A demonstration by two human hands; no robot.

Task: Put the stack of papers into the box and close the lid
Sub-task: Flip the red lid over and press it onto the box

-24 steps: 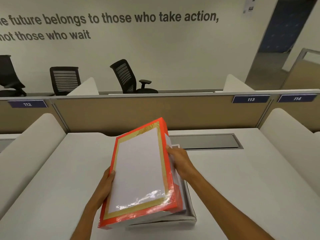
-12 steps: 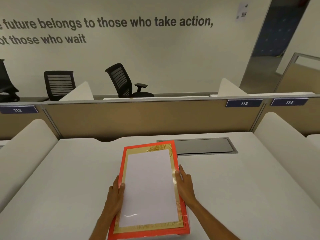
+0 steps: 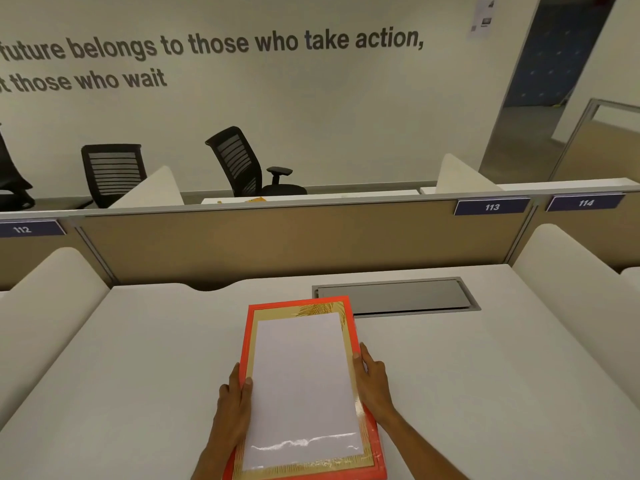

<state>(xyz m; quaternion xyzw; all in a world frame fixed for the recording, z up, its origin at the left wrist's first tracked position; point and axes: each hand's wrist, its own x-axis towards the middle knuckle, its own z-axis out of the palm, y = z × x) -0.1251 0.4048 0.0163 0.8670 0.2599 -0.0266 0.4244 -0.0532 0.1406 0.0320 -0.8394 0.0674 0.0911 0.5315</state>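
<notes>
While both hands press on its long edges, the flat rectangular orange-red lid with a gold border and glossy white centre panel [image 3: 301, 386] lies level on the white desk [image 3: 485, 393], covering the box beneath it so fully that neither the box walls nor the stack of papers can be seen; the papers are presumably inside. The left hand [image 3: 232, 407] lies along the left edge with fingers held together and the thumb on the lid's top. The right hand [image 3: 372, 382] cups the right edge, fingers close together and pointing away.

Judged from here, the main risk is a lid that looks seated but is not: a sheet caught at a corner could keep one end riding high. Uneven pressure from one hand might skew it or slide the whole box toward the grey metal cable hatch [image 3: 394, 296] just beyond its far right corner. Farther off stands the tan partition [image 3: 277, 244].
</notes>
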